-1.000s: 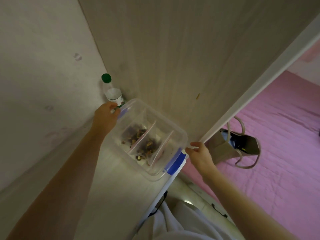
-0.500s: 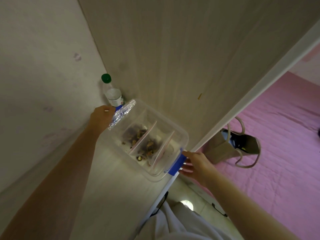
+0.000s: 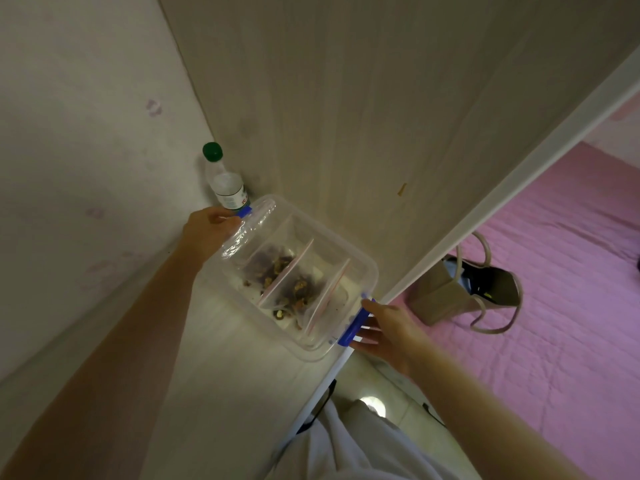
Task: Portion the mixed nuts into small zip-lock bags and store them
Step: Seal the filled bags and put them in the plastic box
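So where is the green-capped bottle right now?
Head view, left of centre: the bottle stands in the back corner, just behind the clear container and the left hand.

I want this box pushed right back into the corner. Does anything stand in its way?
Yes: a green-capped bottle stands in that corner, just behind the box's far end, beside the left hand.

Dim corner. Scuffed pale plaster wall (image 3: 86,133) on the left, with faint pink marks. Upright light wood-grain panel (image 3: 346,98) with white edge strip (image 3: 519,174); matching wood-grain desktop (image 3: 225,375) below. Right: pink quilted bedspread (image 3: 561,323) with a beige tote bag (image 3: 446,299) on it. Glossy tile floor (image 3: 398,393) shows one bright glare spot.
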